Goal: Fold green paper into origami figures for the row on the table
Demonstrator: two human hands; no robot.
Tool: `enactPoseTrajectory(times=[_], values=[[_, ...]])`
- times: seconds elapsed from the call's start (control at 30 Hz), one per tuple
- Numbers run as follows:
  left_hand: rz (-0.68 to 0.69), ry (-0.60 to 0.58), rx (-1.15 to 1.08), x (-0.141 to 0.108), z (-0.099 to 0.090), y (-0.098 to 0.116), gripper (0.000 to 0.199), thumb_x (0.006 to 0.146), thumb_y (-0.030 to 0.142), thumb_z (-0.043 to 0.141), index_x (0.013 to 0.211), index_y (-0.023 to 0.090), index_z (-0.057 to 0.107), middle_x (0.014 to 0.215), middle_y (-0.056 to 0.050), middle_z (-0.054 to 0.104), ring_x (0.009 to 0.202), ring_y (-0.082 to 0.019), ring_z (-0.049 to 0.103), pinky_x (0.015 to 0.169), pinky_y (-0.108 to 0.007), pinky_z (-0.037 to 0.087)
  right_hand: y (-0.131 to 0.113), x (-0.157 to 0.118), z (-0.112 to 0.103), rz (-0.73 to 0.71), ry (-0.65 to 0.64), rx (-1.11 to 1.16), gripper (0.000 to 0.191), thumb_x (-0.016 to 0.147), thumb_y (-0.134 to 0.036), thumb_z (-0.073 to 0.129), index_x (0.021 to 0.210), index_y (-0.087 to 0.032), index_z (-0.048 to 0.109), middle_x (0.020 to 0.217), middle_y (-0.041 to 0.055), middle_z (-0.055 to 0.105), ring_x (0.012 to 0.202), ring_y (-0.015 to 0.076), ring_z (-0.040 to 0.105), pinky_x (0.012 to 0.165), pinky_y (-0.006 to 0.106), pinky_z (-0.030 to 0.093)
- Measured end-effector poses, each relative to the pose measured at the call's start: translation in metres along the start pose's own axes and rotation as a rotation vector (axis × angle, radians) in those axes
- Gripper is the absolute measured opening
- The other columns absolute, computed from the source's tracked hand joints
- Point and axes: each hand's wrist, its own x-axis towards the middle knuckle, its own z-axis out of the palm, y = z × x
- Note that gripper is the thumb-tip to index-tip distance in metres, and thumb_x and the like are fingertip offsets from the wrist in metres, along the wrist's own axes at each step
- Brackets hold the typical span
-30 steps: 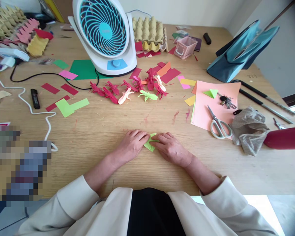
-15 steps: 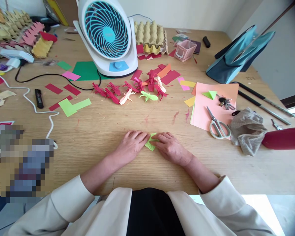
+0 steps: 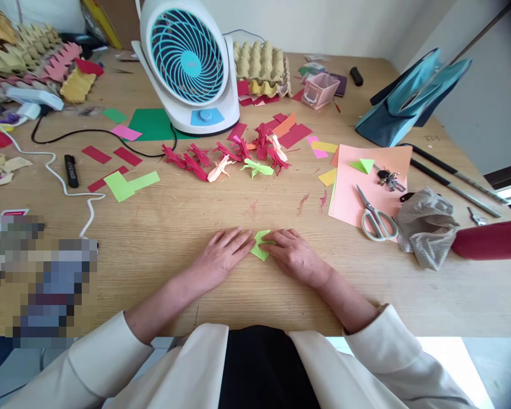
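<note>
A small folded piece of light green paper (image 3: 261, 250) lies on the table in front of me, creased, its lower end pointed towards me. My right hand (image 3: 297, 257) grips its right side, fingers bent, the fingertips on the paper. On the other side my left hand (image 3: 222, 254) rests flat with its fingers stretched out and slightly apart; its fingertips reach the paper's left edge. Beyond my hands stand folded paper figures in red (image 3: 196, 165), pale pink (image 3: 220, 168) and green (image 3: 258, 167). Another folded green piece (image 3: 363, 165) lies to the right on pink paper sheets (image 3: 348, 199).
A white fan (image 3: 191, 62) stands at the back, with egg trays (image 3: 259, 62) beside it. To the right lie scissors (image 3: 375, 218), keys (image 3: 390, 180), a crumpled grey cloth (image 3: 428, 224) and a teal bag (image 3: 387, 122). Green paper strips (image 3: 130, 186) and a black marker (image 3: 71, 171) are left.
My left hand has slid a little to the left, its fingers spreading flatter and uncovering more of the green paper. My right hand and the paper have hardly moved.
</note>
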Motion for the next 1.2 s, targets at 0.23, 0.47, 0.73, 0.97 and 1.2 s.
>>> enactPoseTrajectory(times=[0.23,0.47,0.73,0.97,1.2], values=[[-0.035,0.025,-0.011,-0.016,0.001,0.004,0.069,0.083,-0.007,0.035,0.145,0.022,0.046,0.155,-0.005,0.042,0.141,-0.029,0.036,0.111,-0.05,0.034,-0.001,0.0,-0.001,0.007,0.001,0.003,0.026,0.098,-0.014,0.047,0.114,-0.018,0.067,0.117,0.0102,0.067,0.105,0.0224,0.059,0.087,0.037,0.045],[-0.067,0.1,-0.178,-0.013,-0.005,0.0,0.053,0.086,-0.002,0.042,0.13,0.022,0.059,0.144,-0.007,0.053,0.131,-0.027,0.046,0.106,-0.045,0.04,0.0,-0.001,0.001,-0.005,0.009,0.048,0.026,0.097,-0.012,0.046,0.115,-0.017,0.064,0.119,0.0114,0.066,0.106,0.024,0.059,0.089,0.04,0.047],[-0.408,0.162,-0.299,0.046,-0.003,0.02,0.021,0.088,0.036,0.064,0.096,0.016,0.062,0.1,-0.009,0.06,0.092,-0.024,0.058,0.082,-0.038,0.047,0.004,0.001,-0.002,0.223,0.169,0.317,0.023,0.098,-0.013,0.043,0.108,-0.02,0.062,0.104,0.0107,0.063,0.095,0.0213,0.061,0.083,0.036,0.051],[-0.473,0.135,-0.583,0.058,-0.004,0.021,0.019,0.079,0.025,0.072,0.078,0.019,0.054,0.08,0.001,0.061,0.075,-0.017,0.057,0.07,-0.03,0.042,0.008,0.003,-0.003,0.426,0.288,0.481,0.016,0.095,-0.018,0.049,0.105,-0.02,0.061,0.096,0.0076,0.059,0.081,0.0175,0.06,0.072,0.031,0.051],[-0.463,0.112,-1.084,0.064,-0.017,0.014,0.009,0.078,0.022,0.066,0.083,0.019,0.059,0.073,0.004,0.062,0.065,-0.011,0.055,0.061,-0.022,0.04,0.007,0.003,-0.01,0.588,0.177,0.773,0.024,0.091,-0.04,0.061,0.101,-0.018,0.063,0.087,0.0038,0.064,0.072,0.0148,0.058,0.064,0.027,0.046]])
